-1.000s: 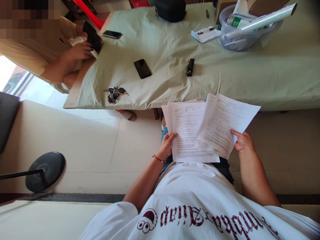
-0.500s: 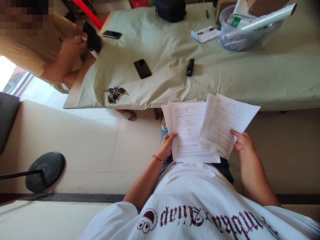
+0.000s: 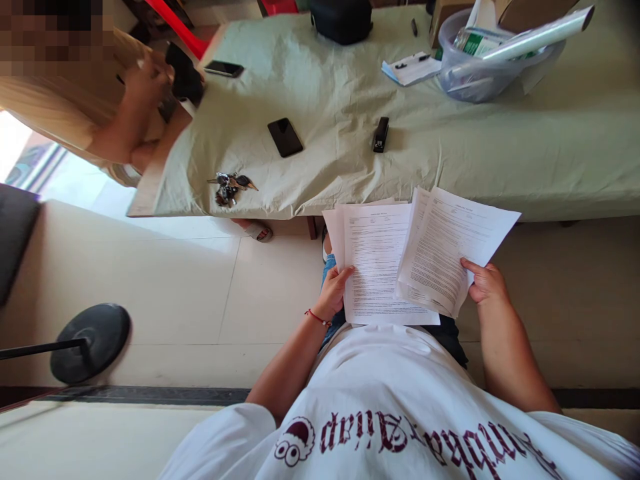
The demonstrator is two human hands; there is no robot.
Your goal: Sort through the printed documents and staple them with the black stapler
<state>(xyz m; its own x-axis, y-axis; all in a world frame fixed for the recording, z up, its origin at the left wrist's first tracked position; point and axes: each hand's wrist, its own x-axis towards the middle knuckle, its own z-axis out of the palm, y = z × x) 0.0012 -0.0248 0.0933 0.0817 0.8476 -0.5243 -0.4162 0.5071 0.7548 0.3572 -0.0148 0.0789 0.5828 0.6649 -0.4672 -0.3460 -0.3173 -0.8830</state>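
Note:
Printed sheets of paper are spread in both my hands, above my lap and just in front of the table's near edge. My left hand (image 3: 337,291) grips the left sheets (image 3: 377,267) at their left side, thumb on top and fingers hidden beneath. At the right, my right hand (image 3: 485,281) is closed on the right sheets (image 3: 445,243), its thumb pressing the printed face. These are tilted and overlap the left sheets. More page edges show behind both front sheets. A stapler (image 3: 381,135) lies on the table beyond the papers.
The cloth-covered table (image 3: 340,173) holds a phone (image 3: 285,137), keys (image 3: 233,188), a second phone (image 3: 224,69), a notepad (image 3: 413,69), a plastic basin (image 3: 473,77) and a black case (image 3: 341,20). A person (image 3: 115,113) is at the left end. A round black stand base (image 3: 95,340) is on the floor.
My hands and the papers stay almost still. At the table's left end, the other person's hand has lifted slightly.

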